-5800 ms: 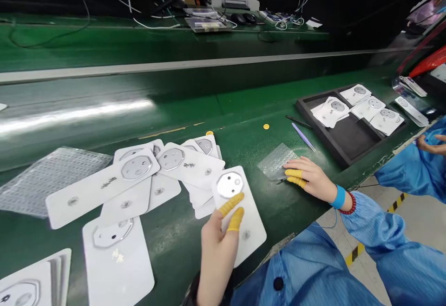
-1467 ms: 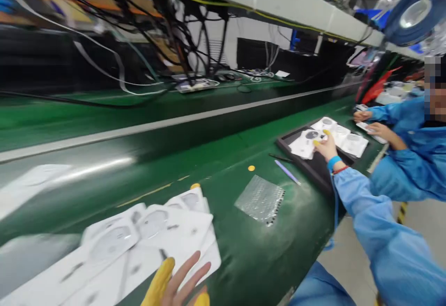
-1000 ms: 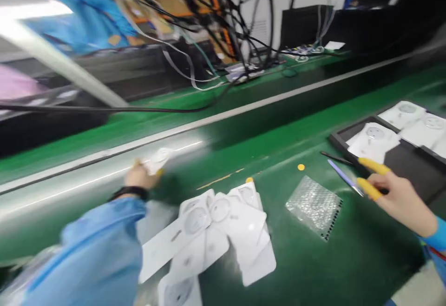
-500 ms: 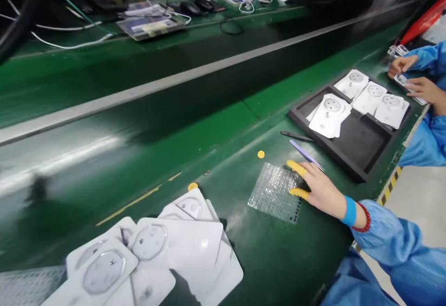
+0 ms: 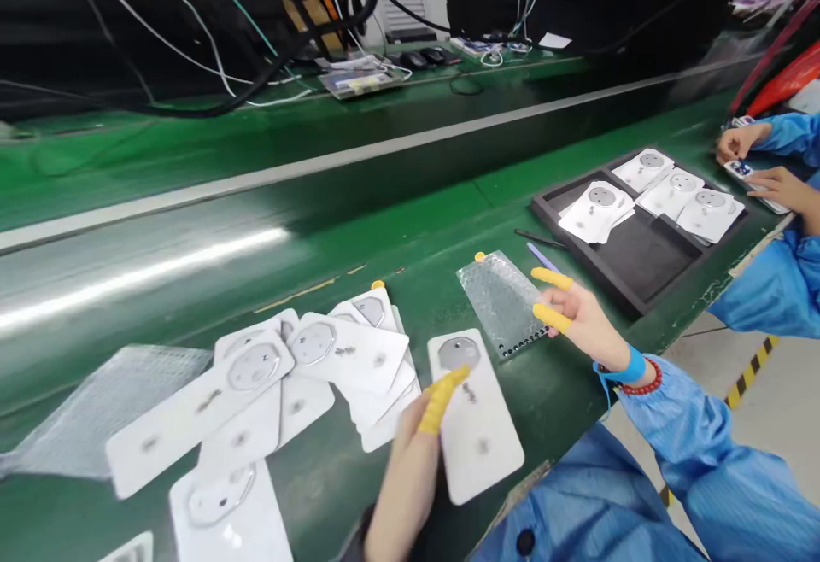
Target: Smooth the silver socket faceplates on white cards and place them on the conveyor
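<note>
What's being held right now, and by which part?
The left hand holds a white card by its left long edge, below the round metal piece; the right hand holds nothing.

L: cards (image 5: 349, 353) on bench (image 5: 576, 451) | mid: bubble wrap (image 5: 496, 301) | R: foam tray (image 5: 586, 259) w/ more cards (image 5: 672, 195)

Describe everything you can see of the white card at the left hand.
The white card is a long rectangle with rounded corners, smooth like coated card or plastic. Near its far end sits a silvery disc with dark spots; below it are small grey printed marks. The left hand is at its near long edge, a yellow finger cot lying across the card's face. It lies tilted over the green work surface, beside the pile of cards and apart from it. Whether it is gripped or lifted, I cannot tell.
</note>
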A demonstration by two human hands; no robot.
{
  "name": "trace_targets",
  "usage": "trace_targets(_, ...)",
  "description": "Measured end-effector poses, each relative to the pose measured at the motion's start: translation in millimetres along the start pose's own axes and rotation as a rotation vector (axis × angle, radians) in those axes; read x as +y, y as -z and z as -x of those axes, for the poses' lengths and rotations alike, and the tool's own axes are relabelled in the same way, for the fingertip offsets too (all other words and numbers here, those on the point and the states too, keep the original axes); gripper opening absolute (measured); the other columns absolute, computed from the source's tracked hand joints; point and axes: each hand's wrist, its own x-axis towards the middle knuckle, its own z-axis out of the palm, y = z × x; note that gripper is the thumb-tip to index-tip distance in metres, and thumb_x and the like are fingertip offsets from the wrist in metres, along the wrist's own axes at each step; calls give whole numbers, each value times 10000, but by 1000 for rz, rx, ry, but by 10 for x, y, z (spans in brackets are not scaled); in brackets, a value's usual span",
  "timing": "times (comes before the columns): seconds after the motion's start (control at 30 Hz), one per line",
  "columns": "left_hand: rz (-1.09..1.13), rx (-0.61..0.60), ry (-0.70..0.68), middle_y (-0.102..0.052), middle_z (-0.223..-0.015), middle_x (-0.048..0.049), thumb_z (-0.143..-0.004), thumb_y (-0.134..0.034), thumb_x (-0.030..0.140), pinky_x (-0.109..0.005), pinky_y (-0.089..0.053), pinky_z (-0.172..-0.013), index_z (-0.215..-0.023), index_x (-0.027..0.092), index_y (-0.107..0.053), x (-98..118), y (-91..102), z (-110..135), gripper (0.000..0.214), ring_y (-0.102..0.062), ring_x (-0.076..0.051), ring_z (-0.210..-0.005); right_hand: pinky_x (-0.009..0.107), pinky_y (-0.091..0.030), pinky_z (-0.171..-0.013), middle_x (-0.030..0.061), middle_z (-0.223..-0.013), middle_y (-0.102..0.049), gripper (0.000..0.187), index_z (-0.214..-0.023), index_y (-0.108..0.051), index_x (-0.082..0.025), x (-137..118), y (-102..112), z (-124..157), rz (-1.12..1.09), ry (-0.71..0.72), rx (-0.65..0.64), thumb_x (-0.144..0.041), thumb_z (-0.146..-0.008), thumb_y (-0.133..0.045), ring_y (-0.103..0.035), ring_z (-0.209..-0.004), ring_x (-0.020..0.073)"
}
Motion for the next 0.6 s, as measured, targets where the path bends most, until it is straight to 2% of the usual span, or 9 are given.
trace_targets(0.07, 36, -51, 17, -725, -672, -62, -614, -765, 585, -283, -489, -541, -758, 118, -744, -30, -187, 82, 489, -647, -204, -597, 170, -469, -462, -38, -789, -519, 577, -1359, -367, -186, 9, 43, -32, -84, -27, -54, -406, -878, -597, -487, -517, 42)
trace_targets(0.17, 69, -96, 26, -712, -622, -43, -578, -808, 531, -241, -431, -481, -731, 122, -752, -12, -418, 110, 440, -588, -152, -509, 188, -479, -460, -47, -728, -546, 642, -1342, -415, -169, 65, 46, -115, -71, -25, -106, -437, -817, -668, -494, -501, 57)
trace_targets(0.23, 86, -82, 7, -723, -637, -44, -550, -837, 483, -236, -448, -526, -701, 131, -756, 3, -503, 95, 392, -601, -151, -549, 246, -537, -560, -20, -780, -584, 692, -1337, -443, -180, 73, 10, -141, -43, -12, -81, -413, -757, -739, -554, -597, 94)
trace_targets(0.27, 92, -67, -9, -731, -653, -46, -543, -845, 462, -239, -465, -569, -686, 137, -757, 4, -526, 85, 365, -620, -160, -595, 298, -563, -666, 12, -865, -607, 700, -1327, -467, -193, 59, -16, -132, 4, 21, -32, -388, -728, -772, -594, -711, 128)
trace_targets(0.33, 100, -38, -34, -738, -666, -47, -549, -847, 434, -247, -482, -631, -675, 147, -760, -11, -547, 69, 325, -645, -179, -669, 399, -520, -898, 69, -1066, -599, 597, -1262, -547, -219, 0, -82, -66, 158, 158, 112, -328, -726, -787, -586, -985, 195)
trace_targets(0.4, 99, -27, -39, -731, -645, -42, -570, -836, 425, -254, -481, -607, -691, 149, -764, -38, -553, 65, 310, -647, -186, -649, 401, -480, -960, 77, -1103, -594, 340, -1127, -637, -213, -69, -160, 52, 298, 349, 184, -276, -804, -722, -557, -1068, 203)
trace_targets(0.47, 89, -31, -26, -710, -595, -32, -594, -822, 429, -247, -454, -527, -694, 143, -761, -64, -560, 72, 308, -615, -170, -554, 324, -523, -855, 64, -1001, -616, 145, -1015, -672, -187, -112, -238, 178, 325, 469, 98, -238, -888, -623, -597, -947, 164)
trace_targets(0.53, 71, -39, -17, -682, -549, -18, -613, -814, 423, -222, -399, -453, -680, 136, -754, -80, -570, 82, 301, -551, -135, -472, 261, -540, -747, 61, -926, -620, 141, -968, -676, -155, -117, -304, 273, 312, 485, -50, -231, -926, -565, -611, -834, 136)
trace_targets(0.6, 57, -44, -14, -664, -533, -8, -628, -805, 421, -202, -361, -424, -668, 132, -746, -89, -578, 85, 297, -493, -107, -450, 254, -547, -728, 79, -921, -622, 183, -967, -674, -128, -95, -354, 318, 330, 462, -131, -240, -944, -531, -619, -824, 141)
